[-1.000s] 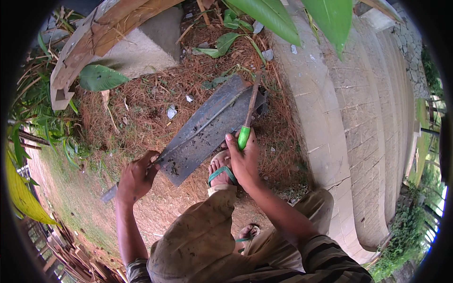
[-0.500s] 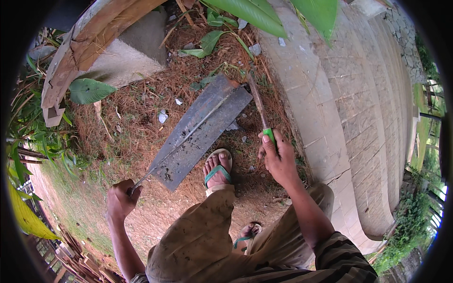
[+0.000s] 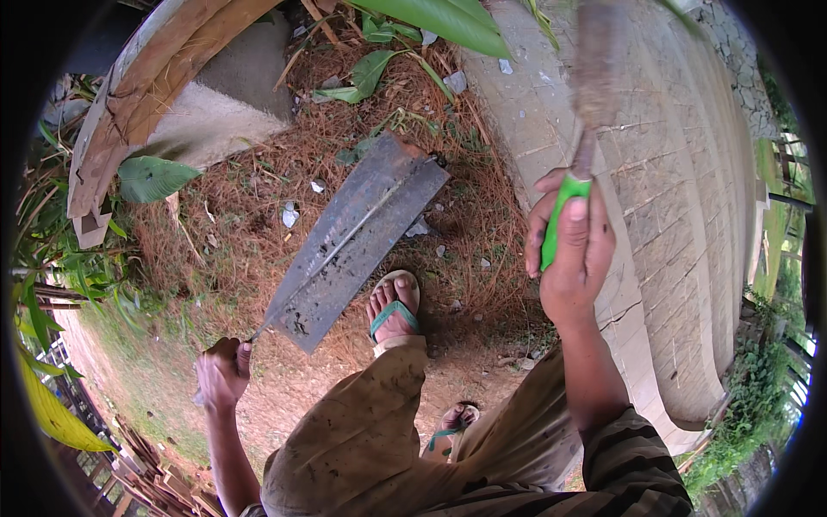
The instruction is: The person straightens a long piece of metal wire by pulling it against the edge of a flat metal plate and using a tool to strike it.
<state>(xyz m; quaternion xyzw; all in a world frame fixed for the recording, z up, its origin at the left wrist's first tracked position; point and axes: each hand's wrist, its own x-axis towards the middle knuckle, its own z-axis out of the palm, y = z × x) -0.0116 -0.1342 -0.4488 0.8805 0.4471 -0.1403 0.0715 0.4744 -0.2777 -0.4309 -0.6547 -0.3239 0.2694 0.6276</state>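
A long grey metal plate (image 3: 345, 246), spotted with dark dirt, lies slantwise over the dry ground litter. Along its middle runs a thin rod or raised line, and a thin metal end reaches my left hand (image 3: 224, 372), which is closed on it by the near left corner. My right hand (image 3: 575, 241) is raised over the paving, wrapped round the green handle of a long, brownish bladed tool (image 3: 584, 159). Motion blurs the tool's far part, so its exact kind is unclear. It stands apart from the plate.
My sandalled foot (image 3: 396, 314) is beside the plate's near end. Stone paving (image 3: 663, 258) runs along the right. A curved wooden piece (image 3: 155, 86) and a concrete block (image 3: 215, 121) stand far left. Large leaves (image 3: 439, 24) hang over the far side; wood pieces (image 3: 151, 474) lie near left.
My right hand has lifted the green-handled tool from the plate's far end, up and to the right. My left hand has turned slightly and stays at the plate's near corner.
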